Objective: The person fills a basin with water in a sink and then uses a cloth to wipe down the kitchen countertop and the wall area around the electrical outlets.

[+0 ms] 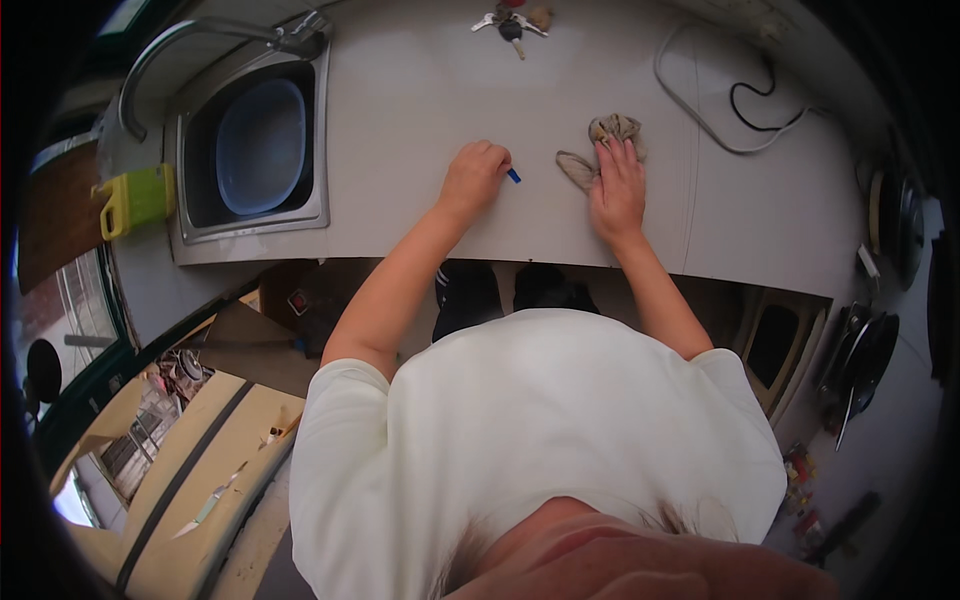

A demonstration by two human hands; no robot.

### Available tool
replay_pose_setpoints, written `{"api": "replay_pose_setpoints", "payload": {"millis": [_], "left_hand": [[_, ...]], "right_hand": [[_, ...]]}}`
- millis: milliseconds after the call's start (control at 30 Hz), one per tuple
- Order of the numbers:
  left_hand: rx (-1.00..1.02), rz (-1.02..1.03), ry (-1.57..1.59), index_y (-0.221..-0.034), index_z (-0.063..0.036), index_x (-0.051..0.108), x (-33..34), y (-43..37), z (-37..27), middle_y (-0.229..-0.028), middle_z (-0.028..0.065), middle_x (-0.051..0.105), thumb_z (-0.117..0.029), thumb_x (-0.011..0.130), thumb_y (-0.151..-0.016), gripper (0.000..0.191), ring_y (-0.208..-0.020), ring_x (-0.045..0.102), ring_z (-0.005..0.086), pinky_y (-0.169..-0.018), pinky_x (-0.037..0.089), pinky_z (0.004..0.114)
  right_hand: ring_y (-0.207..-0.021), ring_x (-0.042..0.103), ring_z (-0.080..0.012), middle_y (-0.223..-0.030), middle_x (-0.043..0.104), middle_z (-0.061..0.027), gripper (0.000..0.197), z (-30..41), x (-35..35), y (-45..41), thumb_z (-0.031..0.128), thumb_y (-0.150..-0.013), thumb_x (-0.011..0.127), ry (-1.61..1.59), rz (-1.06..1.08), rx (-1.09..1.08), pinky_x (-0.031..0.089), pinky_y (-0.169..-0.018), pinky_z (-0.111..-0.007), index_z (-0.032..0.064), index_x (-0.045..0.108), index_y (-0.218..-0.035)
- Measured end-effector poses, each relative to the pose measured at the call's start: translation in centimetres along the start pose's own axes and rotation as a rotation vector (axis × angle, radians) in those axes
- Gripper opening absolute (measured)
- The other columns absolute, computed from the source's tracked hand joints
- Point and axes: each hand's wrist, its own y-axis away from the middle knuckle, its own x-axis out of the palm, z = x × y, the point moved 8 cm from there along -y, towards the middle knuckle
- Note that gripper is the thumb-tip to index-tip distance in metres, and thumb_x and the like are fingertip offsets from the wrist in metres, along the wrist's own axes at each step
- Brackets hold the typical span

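Note:
On the pale countertop (405, 105), my left hand (475, 178) has its fingers curled together. A small blue object (514, 175), too small to name surely, pokes out at its fingertips and seems pinched there. To the right, my right hand (619, 187) lies over a crumpled greyish-brown cloth (615, 126), fingers stretched onto its bunched part. A loose fold of the cloth sticks out to the left of this hand. The palm hides part of the cloth.
At left, a steel sink (322, 150) holds a blue plastic basin (262, 150) under a curved faucet (139, 82). Beside it stands a yellow-green jug (142, 201). A bunch of keys (511, 28) lies at the back; cables (712, 133) lie at right. Pans (870, 352) hang on the right wall.

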Motion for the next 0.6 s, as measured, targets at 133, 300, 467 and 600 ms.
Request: {"api": "replay_pose_setpoints", "payload": {"millis": [133,300,467,600], "left_hand": [[-0.255,-0.134,0.099,-0.078,-0.0047,0.058,-4.7,6.0,2.0,-0.074,0.0071,0.055,-0.006,0.061,-0.073,0.007,-0.067,0.052,0.0207,-0.061,0.042,0.029],[-0.683,-0.403,0.173,-0.080,-0.0018,0.060,-12.3,20.3,5.3,-0.071,0.0047,0.055,-0.004,0.060,-0.076,0.005,-0.061,0.050,0.0112,-0.057,0.041,0.022],[-0.915,-0.565,0.197,-0.080,-0.0006,0.059,-15.7,35.1,7.4,-0.073,0.0012,0.054,-0.004,0.060,-0.077,0.005,-0.062,0.048,0.0065,-0.056,0.040,0.019],[-1.044,-0.654,0.398,-0.086,-0.0028,0.057,-15.9,41.6,10.3,-0.072,-0.0034,0.053,-0.006,0.060,-0.080,0.007,-0.064,0.047,0.0033,-0.057,0.037,0.016]], "right_hand": [[-0.121,0.034,-0.0322,-0.127,0.042,-0.0124,0.044,8.3,6.0,-6.1,0.021,-0.077,0.053,-0.022,0.069,-0.199,0.027,-0.097,-0.044,0.0058,0.046,-0.118],[-0.124,0.031,-0.0253,-0.131,0.039,-0.0104,0.044,22.3,15.0,-5.8,0.026,-0.081,0.049,-0.173,0.275,-0.570,0.025,-0.100,-0.041,0.0055,0.047,-0.119],[-0.124,0.033,-0.0234,-0.128,0.043,-0.0092,0.043,27.7,17.5,-1.4,0.023,-0.077,0.051,-0.263,0.318,-0.759,0.025,-0.101,-0.039,0.0070,0.049,-0.116],[-0.123,0.032,-0.0276,-0.127,0.041,-0.0098,0.048,26.2,22.6,-15.2,0.030,-0.080,0.048,0.007,0.106,-0.440,0.026,-0.099,-0.043,0.0066,0.042,-0.122]]}}
